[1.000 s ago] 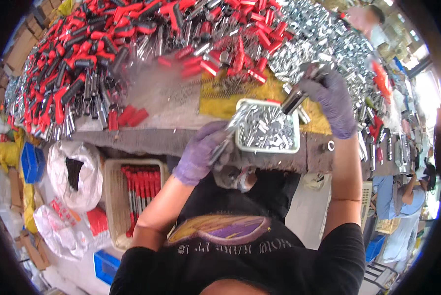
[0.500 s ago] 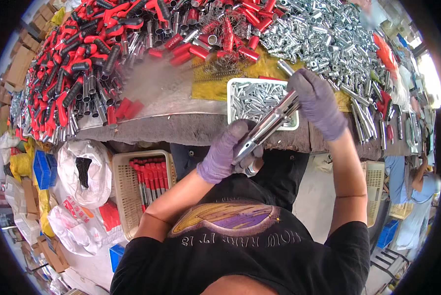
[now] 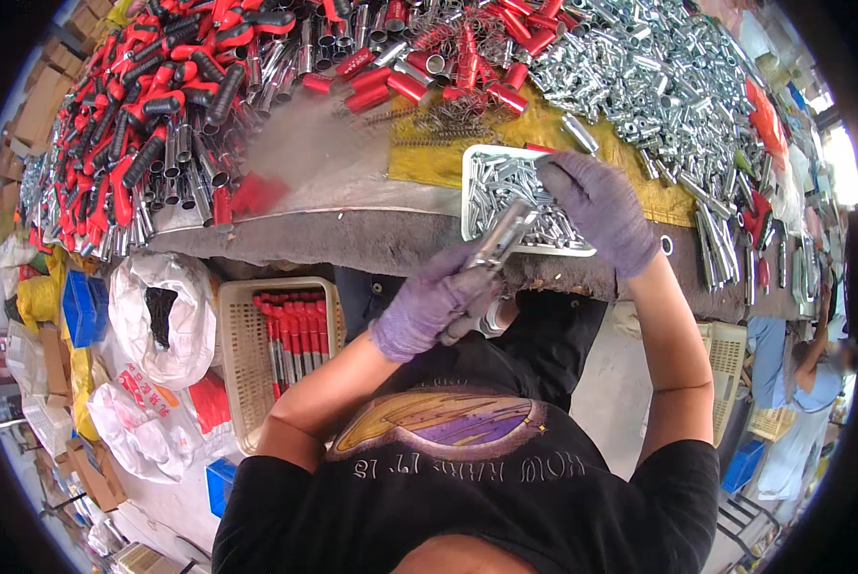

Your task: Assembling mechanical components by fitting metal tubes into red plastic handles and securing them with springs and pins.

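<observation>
Left hand (image 3: 434,304): chromed tube (image 3: 507,232) gripped.
The tube's long axis is slanted forward-right, toward the white tray (image 3: 466,203) of metal pins (image 3: 502,182). The right hand (image 3: 606,209), nearer the pins, is curled over them; whether anything is held cannot be told.

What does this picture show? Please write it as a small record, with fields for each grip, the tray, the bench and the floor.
Left grip: closed around a metal tube, whose free end points up and right
Right grip: over the right part of the tray; whether it holds anything is hidden
Tray: white, with small metal pieces
Bench: red-black handles heaped left, silver parts heaped right
Floor: left, a crate with red-topped rods
</observation>
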The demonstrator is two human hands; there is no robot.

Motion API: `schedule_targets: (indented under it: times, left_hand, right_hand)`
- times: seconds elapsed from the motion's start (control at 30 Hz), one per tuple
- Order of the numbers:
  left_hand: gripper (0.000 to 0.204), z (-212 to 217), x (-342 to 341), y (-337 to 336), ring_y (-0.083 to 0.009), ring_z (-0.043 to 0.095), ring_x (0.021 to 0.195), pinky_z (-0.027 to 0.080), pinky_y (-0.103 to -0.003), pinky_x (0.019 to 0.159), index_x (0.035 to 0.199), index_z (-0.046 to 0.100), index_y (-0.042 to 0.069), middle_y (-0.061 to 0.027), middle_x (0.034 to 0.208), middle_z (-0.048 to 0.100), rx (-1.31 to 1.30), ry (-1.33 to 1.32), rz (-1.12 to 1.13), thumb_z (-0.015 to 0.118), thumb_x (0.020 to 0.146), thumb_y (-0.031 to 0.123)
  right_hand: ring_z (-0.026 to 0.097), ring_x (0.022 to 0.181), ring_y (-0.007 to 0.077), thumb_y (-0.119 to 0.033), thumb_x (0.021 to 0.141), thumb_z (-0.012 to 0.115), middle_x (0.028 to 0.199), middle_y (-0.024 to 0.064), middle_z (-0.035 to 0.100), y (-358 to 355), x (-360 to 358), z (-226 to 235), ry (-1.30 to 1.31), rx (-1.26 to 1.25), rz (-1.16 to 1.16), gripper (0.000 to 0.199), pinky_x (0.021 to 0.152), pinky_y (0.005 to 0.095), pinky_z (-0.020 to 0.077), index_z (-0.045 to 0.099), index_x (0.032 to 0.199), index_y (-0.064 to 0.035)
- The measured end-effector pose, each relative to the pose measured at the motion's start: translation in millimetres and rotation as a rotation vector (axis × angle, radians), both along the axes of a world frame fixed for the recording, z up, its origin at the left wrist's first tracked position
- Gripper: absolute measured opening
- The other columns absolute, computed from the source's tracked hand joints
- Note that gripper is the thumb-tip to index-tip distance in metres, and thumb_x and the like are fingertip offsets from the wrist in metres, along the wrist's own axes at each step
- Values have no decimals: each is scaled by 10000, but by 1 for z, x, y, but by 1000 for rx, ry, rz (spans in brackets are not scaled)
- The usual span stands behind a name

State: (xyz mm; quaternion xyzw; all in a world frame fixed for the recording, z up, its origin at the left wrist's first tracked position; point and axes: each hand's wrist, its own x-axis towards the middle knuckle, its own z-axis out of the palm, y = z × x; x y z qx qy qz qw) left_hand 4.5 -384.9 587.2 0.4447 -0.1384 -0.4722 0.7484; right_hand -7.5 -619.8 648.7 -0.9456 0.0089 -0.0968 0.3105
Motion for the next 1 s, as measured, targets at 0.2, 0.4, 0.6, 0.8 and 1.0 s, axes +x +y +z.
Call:
schedule_targets:
  times: [0.2, 0.4, 0.6, 0.8, 1.0]
  left_hand:
    - [359, -26, 9, 19, -91, 455, 382, 302, -208, 300, 1051, 525, 95, -27, 642, 545, 44, 60, 189, 621, 868, 388]
    - [351, -23, 9, 23, -92, 450, 381, 298, -206, 302, 1081, 533, 100, -28, 652, 551, 6, 40, 210, 622, 872, 369]
    - [386, -22, 6, 30, -83, 425, 379, 283, -203, 312, 1185, 520, 102, -24, 651, 546, 22, 94, 236, 602, 887, 334]
    - [426, -12, 8, 26, -70, 428, 400, 270, -193, 343, 1230, 503, 92, -15, 649, 535, 13, 53, 181, 587, 890, 335]
    - [449, -7, 6, 23, -62, 398, 378, 253, -202, 338, 1227, 506, 65, -10, 647, 532, 59, -75, 240, 598, 886, 343]
  right_hand:
    - [631, 869, 305, -149, 811, 539, 906, 142, 638, 11, 25, -39, -14, -575, 225, 193, 767, 412, 508, 625, 963, -67]
    - [603, 922, 325, -121, 797, 539, 992, 178, 604, 26, 52, -14, 488, -629, 263, 163, 770, 438, 484, 595, 933, -51]
    - [643, 844, 302, -64, 800, 555, 830, 176, 643, 32, 30, -2, 121, -635, 168, 206, 740, 399, 507, 632, 991, -67]
    - [625, 745, 263, -205, 826, 614, 760, 107, 605, 68, 2, 5, -176, -138, 308, 130, 656, 387, 501, 634, 894, -96]
    - [603, 730, 234, -210, 733, 648, 909, 68, 602, 78, -9, -11, -302, -626, 305, 175, 592, 368, 485, 629, 879, -114]
